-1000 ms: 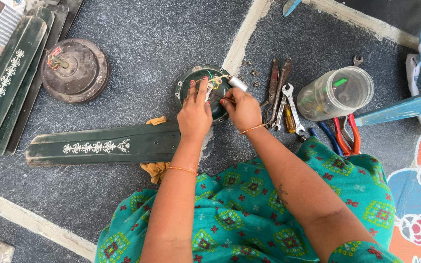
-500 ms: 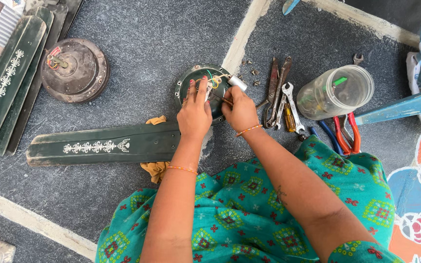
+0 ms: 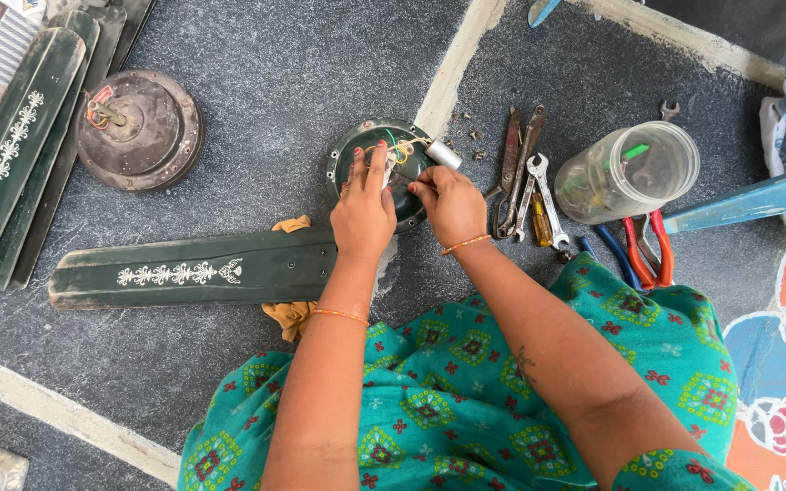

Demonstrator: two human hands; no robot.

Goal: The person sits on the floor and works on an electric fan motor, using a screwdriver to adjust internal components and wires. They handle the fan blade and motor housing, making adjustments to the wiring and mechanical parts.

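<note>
On grey stone floor (image 3: 284, 55), pale joint lines (image 3: 452, 68), scattered tools (image 3: 525, 173)

Bare floor (image 3: 275, 82) lies open far and left of the round fan housing (image 3: 357, 150). To its right, wrenches and pliers (image 3: 525, 177) and a plastic jar (image 3: 629, 173) crowd the way; a fan blade (image 3: 193, 270) blocks the near left.

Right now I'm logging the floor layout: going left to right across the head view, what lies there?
Stacked green fan blades → round brown motor cover → green motor housing under both hands → wrenches and pliers → clear plastic jar → blue leg.
</note>
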